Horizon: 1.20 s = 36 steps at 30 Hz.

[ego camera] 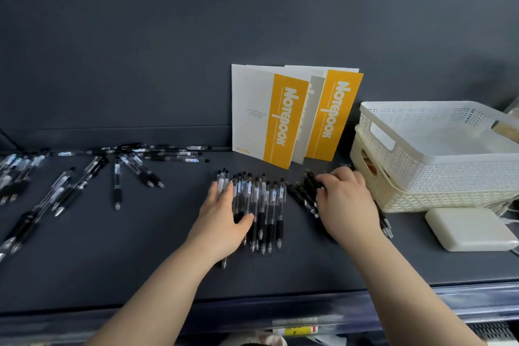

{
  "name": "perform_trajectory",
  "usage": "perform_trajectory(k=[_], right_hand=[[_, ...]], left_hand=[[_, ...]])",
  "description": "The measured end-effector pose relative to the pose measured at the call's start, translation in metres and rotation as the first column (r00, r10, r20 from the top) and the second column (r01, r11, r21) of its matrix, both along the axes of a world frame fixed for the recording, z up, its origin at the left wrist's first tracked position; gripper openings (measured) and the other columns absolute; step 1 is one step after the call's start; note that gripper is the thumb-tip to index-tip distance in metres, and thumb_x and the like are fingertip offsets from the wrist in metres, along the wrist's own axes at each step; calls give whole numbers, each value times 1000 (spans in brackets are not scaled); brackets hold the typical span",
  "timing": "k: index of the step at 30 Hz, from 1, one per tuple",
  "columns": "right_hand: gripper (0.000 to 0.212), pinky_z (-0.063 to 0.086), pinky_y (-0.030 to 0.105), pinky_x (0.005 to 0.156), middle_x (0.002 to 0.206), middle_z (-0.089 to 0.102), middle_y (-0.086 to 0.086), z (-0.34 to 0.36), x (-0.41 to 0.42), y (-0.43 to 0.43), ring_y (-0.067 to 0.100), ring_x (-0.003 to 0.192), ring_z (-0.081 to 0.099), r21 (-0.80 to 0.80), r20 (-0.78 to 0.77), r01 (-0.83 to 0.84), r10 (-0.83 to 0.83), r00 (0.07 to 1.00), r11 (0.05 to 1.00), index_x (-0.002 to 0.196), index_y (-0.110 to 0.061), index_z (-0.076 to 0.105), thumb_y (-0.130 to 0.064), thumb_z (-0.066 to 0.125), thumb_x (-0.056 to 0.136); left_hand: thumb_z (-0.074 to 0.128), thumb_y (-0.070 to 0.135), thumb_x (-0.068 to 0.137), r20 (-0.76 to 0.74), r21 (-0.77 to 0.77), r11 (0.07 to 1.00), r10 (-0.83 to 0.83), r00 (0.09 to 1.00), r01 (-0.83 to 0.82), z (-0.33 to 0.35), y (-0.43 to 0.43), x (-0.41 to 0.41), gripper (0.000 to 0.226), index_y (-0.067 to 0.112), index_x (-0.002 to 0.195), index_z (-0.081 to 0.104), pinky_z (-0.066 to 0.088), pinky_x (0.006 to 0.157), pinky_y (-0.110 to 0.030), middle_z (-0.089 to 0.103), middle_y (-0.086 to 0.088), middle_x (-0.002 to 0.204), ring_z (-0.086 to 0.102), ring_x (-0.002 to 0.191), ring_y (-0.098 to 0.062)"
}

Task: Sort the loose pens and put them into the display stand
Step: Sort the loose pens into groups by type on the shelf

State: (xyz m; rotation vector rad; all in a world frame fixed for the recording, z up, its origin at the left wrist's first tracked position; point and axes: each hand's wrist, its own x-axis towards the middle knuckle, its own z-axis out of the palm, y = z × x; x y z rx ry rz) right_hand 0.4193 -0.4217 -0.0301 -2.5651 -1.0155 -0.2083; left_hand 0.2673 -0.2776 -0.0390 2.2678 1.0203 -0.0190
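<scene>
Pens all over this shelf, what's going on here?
A person is sorting pens on a dark shelf. The left hand lies flat on a neat row of clear pens. The right hand bends over a bunch of black pens beside the baskets; whether it grips any is unclear. More loose pens lie scattered to the left, not yet sorted.

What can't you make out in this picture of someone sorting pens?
Display stand: none in the head view; perhaps outside the frame.
Right hand: covers the dark pens; whether it grips any is hidden by its own back and blur.
Cream basket: contents hidden by the white basket stacked in it.
Pens at far left: blurred, cut off by the frame edge.
Pen labels: too small to read.
</scene>
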Motion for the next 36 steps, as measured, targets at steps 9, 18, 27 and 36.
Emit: perform_trajectory(k=[9,18,27,36], right_hand=[[31,45,35,92,115,57,3,3,-83,75,24,113,48,-62,-147,-442,430,891,895,119,-17,61,-27,47,93],[32,44,31,91,115,58,5,9,-134,164,24,113,51,-62,-226,-541,516,826,839,122,-18,60,-24,49,92],[41,40,33,98,129,47,6,1,-174,250,27,123,39,-169,-296,-454,394,870,875,133,-17,48,-28,48,93],[62,33,38,104,139,31,12,-5,-195,296,32,127,32,-271,-279,-285,208,937,920,144,-22,27,-38,51,89]], left_hand=[[48,37,95,46,-18,1000,-15,999,16,9,26,-36,65,22,150,17,16,115,-35,1,1,160,0,146,-18],[49,26,95,137,69,994,78,987,-88,17,102,-121,54,22,146,31,32,109,-29,38,3,147,36,134,-14],[55,44,89,-292,334,912,339,894,-237,25,180,-211,70,17,144,21,37,101,-37,23,-8,142,27,130,-29],[51,22,91,-227,243,949,258,939,-202,16,222,-228,28,13,117,46,38,60,-25,46,-5,119,48,77,-15]])
